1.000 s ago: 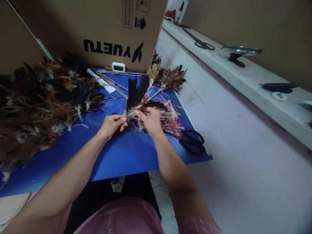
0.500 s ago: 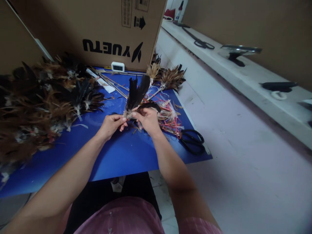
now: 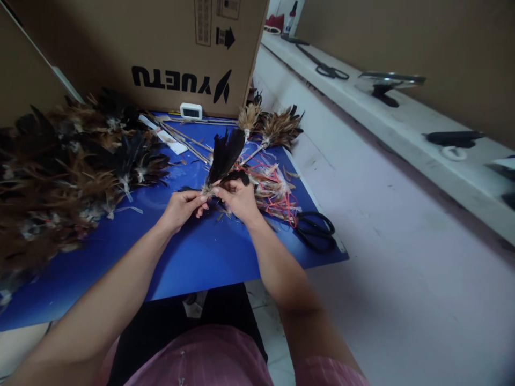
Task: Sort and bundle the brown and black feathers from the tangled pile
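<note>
Over the blue table (image 3: 193, 262), in the head view, you've got both hands up close together: your left hand (image 3: 182, 209) pinches the pale, fluffy base of the black feathers (image 3: 224, 154), and your right hand (image 3: 238, 200) is closed just beside it, thumb and fingers at that same base. The feathers fan up and away from you, around the middle of the table, and one dark curved feather (image 3: 237, 176) pokes out above your right hand. Just past that hand lies a tangle of pink string (image 3: 284, 202), with black-handled scissors (image 3: 317, 229) near the table's right edge, blades hidden from you. Off to your left, a big brown-and-black feather heap (image 3: 72, 177) fills that side. Farther back you've got feather dusters (image 3: 280, 127), thin sticks (image 3: 189, 141) and a small white gadget (image 3: 191, 111), the gadget right before a cardboard box (image 3: 173, 43). Right of you, a ledge (image 3: 410, 118) carries more scissors (image 3: 332, 72)
</note>
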A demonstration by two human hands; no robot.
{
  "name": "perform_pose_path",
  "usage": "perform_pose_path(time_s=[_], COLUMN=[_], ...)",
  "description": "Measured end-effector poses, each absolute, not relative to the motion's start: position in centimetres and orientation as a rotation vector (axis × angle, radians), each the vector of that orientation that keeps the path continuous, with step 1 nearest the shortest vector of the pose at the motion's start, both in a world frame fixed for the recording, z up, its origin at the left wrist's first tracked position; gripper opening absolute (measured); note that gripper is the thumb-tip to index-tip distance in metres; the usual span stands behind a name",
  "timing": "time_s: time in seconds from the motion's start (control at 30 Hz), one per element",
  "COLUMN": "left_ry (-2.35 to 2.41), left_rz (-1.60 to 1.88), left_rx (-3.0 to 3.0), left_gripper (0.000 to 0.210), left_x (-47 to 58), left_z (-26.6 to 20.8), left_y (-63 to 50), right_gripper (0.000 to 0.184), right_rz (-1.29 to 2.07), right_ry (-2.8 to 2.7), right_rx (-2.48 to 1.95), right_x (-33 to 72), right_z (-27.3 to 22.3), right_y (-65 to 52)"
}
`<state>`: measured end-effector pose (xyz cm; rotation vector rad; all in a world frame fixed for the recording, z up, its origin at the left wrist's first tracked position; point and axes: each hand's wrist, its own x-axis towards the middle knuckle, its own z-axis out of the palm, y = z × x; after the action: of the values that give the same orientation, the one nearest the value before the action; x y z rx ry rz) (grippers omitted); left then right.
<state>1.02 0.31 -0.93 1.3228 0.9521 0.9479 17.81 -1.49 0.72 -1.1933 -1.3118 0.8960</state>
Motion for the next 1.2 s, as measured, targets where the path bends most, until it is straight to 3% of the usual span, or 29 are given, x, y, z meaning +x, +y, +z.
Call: perform_pose_path(time_s=[0.27, 0.4, 0.6, 1.2], left_ry=[0.975, 0.955, 0.918, 0.884], left_rz=[0.942, 0.962, 0.982, 0.915], left_rx=[1.371, 1.311, 1.258, 1.213], left_gripper=[0.030, 0.031, 0.030, 0.032], left_x=[0.9, 0.9, 1.1, 1.4], left_z=[-1.2, -1.4, -1.6, -1.2], left_y=[0.4, 0.6, 0.6, 0.2], right_gripper=[0.016, 0.016, 0.034, 0.032], right_rz=[0.746, 0.823, 0.887, 0.865], right_ry=[-1.446, -1.373, -1.245, -1.361], right_rx=[-1.228, -1.188, -1.173, -1.242], right_x=[18.0, 17.6, 17.2, 17.4], right_z=[-0.1, -0.3, 0.0, -0.6], right_y=[-1.3, -1.2, -1.2, -1.3])
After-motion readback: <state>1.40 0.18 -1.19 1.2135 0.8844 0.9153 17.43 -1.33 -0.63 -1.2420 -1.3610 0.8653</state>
